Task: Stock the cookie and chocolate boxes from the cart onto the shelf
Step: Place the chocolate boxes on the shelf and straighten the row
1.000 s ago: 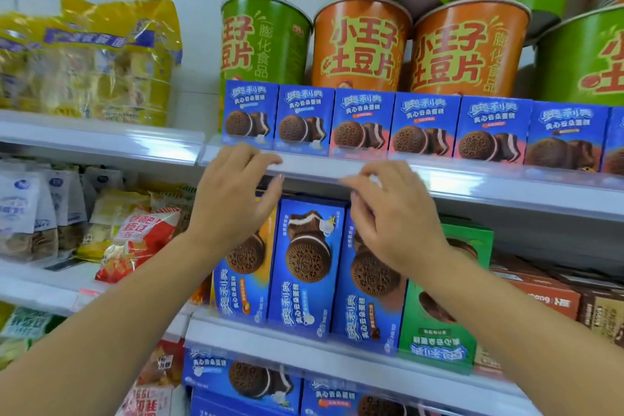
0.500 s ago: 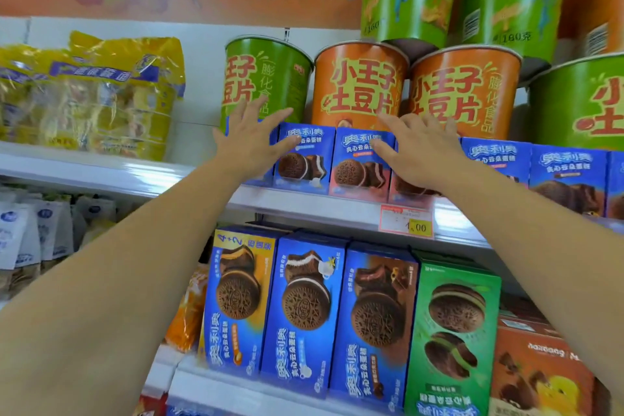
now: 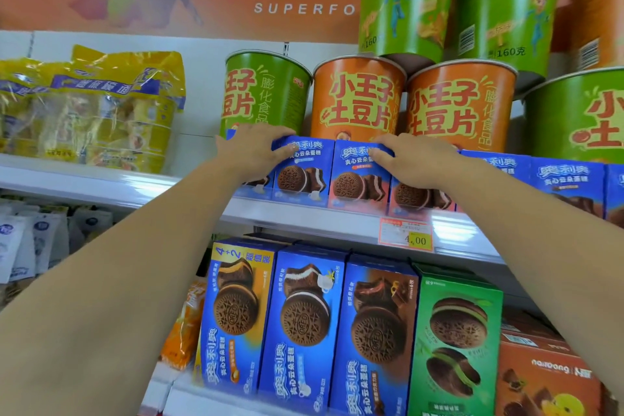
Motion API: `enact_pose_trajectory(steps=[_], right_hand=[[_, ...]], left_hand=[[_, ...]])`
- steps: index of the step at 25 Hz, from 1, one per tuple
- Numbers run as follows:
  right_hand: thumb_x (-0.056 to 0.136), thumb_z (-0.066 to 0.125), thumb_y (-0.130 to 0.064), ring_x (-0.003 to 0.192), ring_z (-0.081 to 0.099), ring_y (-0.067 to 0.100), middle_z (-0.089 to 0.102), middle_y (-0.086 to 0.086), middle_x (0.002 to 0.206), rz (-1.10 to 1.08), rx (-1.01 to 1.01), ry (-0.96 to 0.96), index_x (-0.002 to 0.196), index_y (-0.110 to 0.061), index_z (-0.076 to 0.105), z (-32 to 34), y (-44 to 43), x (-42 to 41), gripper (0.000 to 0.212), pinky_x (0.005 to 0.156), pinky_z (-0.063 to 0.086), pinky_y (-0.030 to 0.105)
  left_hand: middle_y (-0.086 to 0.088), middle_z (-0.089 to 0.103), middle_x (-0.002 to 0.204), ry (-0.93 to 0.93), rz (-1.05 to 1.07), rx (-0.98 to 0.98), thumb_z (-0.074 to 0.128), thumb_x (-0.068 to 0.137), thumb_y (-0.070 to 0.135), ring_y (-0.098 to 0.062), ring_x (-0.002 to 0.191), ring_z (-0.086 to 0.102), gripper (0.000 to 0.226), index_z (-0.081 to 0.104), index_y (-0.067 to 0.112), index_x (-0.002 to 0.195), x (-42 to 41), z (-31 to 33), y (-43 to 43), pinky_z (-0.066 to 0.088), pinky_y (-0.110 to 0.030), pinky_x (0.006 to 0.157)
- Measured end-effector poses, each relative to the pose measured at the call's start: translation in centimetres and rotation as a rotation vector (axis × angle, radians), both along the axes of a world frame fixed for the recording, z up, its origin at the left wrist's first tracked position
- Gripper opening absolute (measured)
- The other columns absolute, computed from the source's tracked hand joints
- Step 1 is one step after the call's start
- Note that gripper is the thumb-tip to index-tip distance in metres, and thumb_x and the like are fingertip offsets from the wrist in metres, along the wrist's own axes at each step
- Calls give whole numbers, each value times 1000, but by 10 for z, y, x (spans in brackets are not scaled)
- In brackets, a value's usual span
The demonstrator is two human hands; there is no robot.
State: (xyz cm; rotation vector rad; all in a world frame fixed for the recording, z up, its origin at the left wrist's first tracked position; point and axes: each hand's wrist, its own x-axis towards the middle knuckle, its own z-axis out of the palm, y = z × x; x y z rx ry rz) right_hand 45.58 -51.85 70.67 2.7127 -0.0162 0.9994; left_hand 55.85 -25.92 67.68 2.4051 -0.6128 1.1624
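Up they come: half a second back both hands were splayed flat against the box fronts, and now they have closed down over the top edge of the row of small blue cookie boxes. The left hand hooks its fingers over the left end of the row, thumb on a box front, grasping it. The right hand clamps the top of the boxes just to the right the same way. Two boxes show between the hands. The row stands upright along the front of the upper shelf, above a price tag. Right behind it sit a green tub and orange tubs, more green ones stacked on top. Yellow bags lie further left on that level. Down on the lower shelf, tall blue cookie boxes stand side by side, a green box touching the last one.
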Motion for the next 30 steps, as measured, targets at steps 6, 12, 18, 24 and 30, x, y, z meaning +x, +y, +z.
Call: enact_pose_trajectory(steps=[6, 12, 18, 24, 30], right_hand=[[99, 17, -56, 139, 29, 34, 36, 3, 152, -145, 9, -237, 146, -43, 28, 0, -56, -36, 50, 112, 12, 66], [91, 11, -71, 137, 32, 35, 38, 4, 150, -288, 72, -160, 144, -50, 25, -7, -119, -72, 59, 111, 8, 69], [88, 16, -75, 119, 48, 36, 49, 6, 132, -252, 92, -104, 141, -46, 32, -7, -145, -90, 63, 101, 35, 55], [90, 21, -73, 129, 39, 35, 41, 3, 143, -193, 62, -126, 143, -41, 30, -16, -155, -90, 63, 103, 32, 56], [90, 18, -72, 146, 8, 37, 19, 1, 160, -312, 139, -209, 147, -45, 23, -17, -209, -117, 63, 110, 2, 71]], left_hand=[[5, 20, 160, -245, -35, 146, 36, 96, 55, -16, 149, 7, 56, 29, 35, 147, -40, -8, -60, 5, -66, 113], [0, 21, 160, -292, -146, 284, 39, 94, 57, -20, 148, 12, 66, 24, 27, 150, -73, -1, -132, 7, -52, 116], [1, 36, 150, -150, -122, 332, 45, 87, 66, -23, 138, 32, 76, 21, 30, 150, -80, 7, -165, 15, -63, 112], [3, 40, 145, -150, -66, 281, 50, 83, 67, -21, 133, 37, 75, 28, 32, 146, -81, 4, -180, 18, -65, 110], [2, 20, 159, -278, -180, 297, 44, 88, 64, -19, 146, 17, 75, 20, 29, 150, -111, 0, -230, 9, -60, 116]])
